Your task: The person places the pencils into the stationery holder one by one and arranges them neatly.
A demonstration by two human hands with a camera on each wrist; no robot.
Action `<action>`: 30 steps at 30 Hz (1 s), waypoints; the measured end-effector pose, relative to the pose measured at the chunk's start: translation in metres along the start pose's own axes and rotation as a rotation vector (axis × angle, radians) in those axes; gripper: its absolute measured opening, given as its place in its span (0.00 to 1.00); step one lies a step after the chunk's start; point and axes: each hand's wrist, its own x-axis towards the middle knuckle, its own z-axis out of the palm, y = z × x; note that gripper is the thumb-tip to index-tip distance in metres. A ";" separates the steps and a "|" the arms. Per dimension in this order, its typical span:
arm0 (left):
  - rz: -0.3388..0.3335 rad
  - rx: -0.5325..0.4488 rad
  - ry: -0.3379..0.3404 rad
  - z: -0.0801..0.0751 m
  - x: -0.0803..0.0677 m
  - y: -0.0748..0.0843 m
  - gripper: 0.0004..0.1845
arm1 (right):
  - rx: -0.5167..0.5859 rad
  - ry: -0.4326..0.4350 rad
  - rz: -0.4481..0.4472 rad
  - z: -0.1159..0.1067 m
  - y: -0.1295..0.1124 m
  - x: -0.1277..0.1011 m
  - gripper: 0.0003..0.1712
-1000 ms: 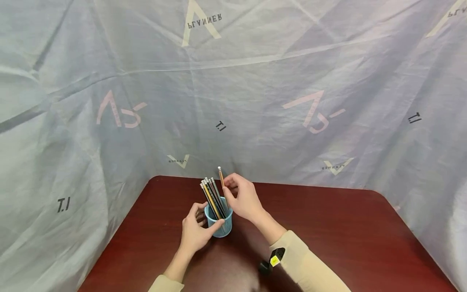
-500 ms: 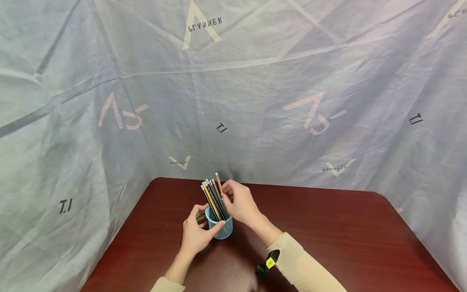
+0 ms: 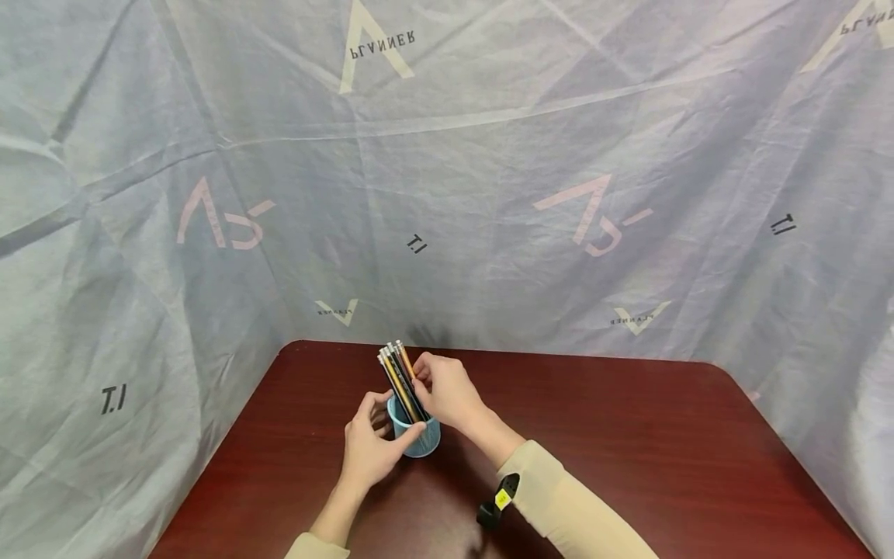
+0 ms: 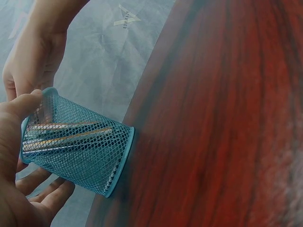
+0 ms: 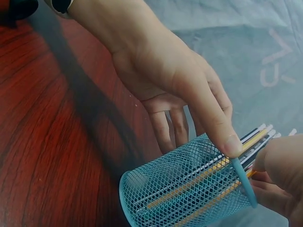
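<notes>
A light-blue mesh pencil cup [image 3: 424, 444] stands on the table, leaning pencils [image 3: 395, 380] inside it with their eraser ends up. My left hand [image 3: 370, 450] grips the cup near its rim, thumb on the near side and fingers round the far side. At the cup's right, my right hand [image 3: 448, 394] pinches an orange pencil [image 3: 406, 355] whose lower part is down in the cup. Through the mesh in the left wrist view, pencil shafts [image 4: 71, 137] show inside. In the right wrist view, the left thumb lies over the rim [image 5: 244, 182].
The dark red wooden table [image 3: 594, 442] spreads out around the cup. Grey printed cloth [image 3: 482, 194] hangs behind it and along both sides. A black wrist device [image 3: 499, 505] is strapped at the right sleeve.
My right hand has moved down and left, lowering the orange pencil into the cup until its end is level with the others. My left hand keeps its grip on the cup.
</notes>
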 end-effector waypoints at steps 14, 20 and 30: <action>-0.012 -0.006 -0.005 -0.001 0.001 -0.001 0.31 | -0.030 0.005 0.034 0.005 -0.005 0.006 0.04; 0.012 0.017 -0.004 -0.001 0.003 -0.003 0.31 | -0.105 0.090 0.003 -0.006 -0.006 -0.001 0.06; -0.023 0.088 -0.051 -0.002 -0.001 -0.001 0.42 | -0.252 0.235 -0.018 -0.087 0.043 -0.045 0.09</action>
